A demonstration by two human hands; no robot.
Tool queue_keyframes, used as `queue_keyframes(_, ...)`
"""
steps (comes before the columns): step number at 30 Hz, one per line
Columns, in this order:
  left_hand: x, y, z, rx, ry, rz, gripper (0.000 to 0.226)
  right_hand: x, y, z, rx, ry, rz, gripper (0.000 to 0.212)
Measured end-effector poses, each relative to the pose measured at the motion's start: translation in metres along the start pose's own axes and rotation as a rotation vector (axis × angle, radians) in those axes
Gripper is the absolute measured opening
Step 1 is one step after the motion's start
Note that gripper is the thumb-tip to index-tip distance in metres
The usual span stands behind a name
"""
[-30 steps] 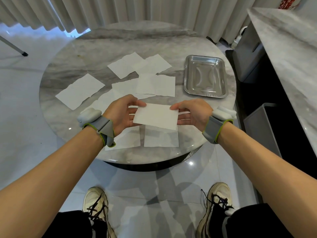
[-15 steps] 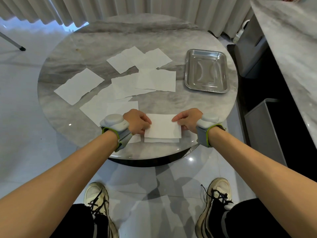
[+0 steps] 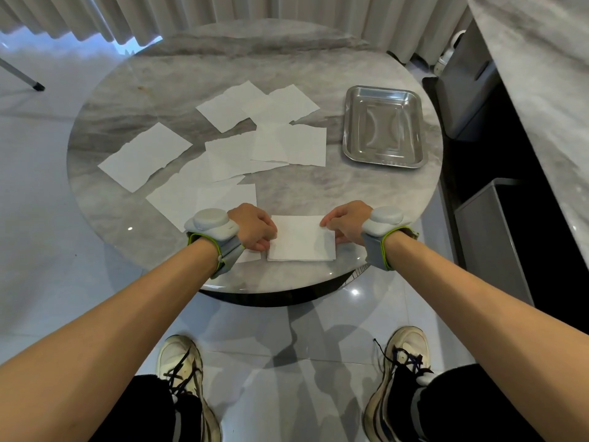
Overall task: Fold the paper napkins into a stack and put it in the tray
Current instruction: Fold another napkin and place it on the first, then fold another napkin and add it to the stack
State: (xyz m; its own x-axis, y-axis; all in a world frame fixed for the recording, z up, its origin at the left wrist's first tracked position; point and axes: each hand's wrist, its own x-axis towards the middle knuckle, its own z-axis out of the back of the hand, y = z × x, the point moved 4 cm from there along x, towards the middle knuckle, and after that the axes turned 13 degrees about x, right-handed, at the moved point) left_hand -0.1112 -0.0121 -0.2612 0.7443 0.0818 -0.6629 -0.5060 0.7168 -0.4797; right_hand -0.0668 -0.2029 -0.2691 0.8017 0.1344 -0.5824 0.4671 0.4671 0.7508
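A small stack of white folded napkins [image 3: 301, 239] lies near the front edge of the round marble table [image 3: 178, 74]. My left hand [image 3: 255, 226] grips its left edge with curled fingers, and my right hand [image 3: 345, 221] pinches its right edge. Several unfolded white napkins [image 3: 145, 156] lie spread over the middle and left of the table, some overlapping. The steel tray [image 3: 384, 126] sits empty at the table's right side, beyond my right hand.
A grey bin [image 3: 490, 240] and a dark cabinet stand right of the table under a marble counter [image 3: 541, 74]. Curtains hang behind the table. My shoes [image 3: 181, 371] rest on the glossy tiled floor below.
One second ago both hands held a napkin in the air. They have lowered it onto the napkin lying near the front edge and now press its side edges.
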Motion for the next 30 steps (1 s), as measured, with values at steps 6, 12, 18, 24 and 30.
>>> queue_keyframes(6,-0.008,0.005,0.028,0.222,-0.224,-0.041,0.009,-0.006,0.019,0.013,-0.325,-0.121,0.164,0.025)
queue_keyframes(12,-0.011,0.025,0.018,0.778,-0.151,0.003,0.053,-0.015,0.03,0.005,-0.395,-0.096,0.229,0.025)
queue_keyframes(18,-0.008,0.038,0.01,0.961,-0.174,-0.009,0.067,-0.015,0.029,0.003,-0.423,-0.095,0.213,0.029)
queue_keyframes(24,0.005,0.043,0.009,0.958,-0.274,-0.026,0.025,-0.017,0.029,0.002,-0.439,-0.072,0.211,0.029)
queue_keyframes(30,-0.011,0.021,0.05,0.624,-0.468,-0.085,0.026,-0.014,0.029,0.003,-0.324,-0.051,0.211,0.022)
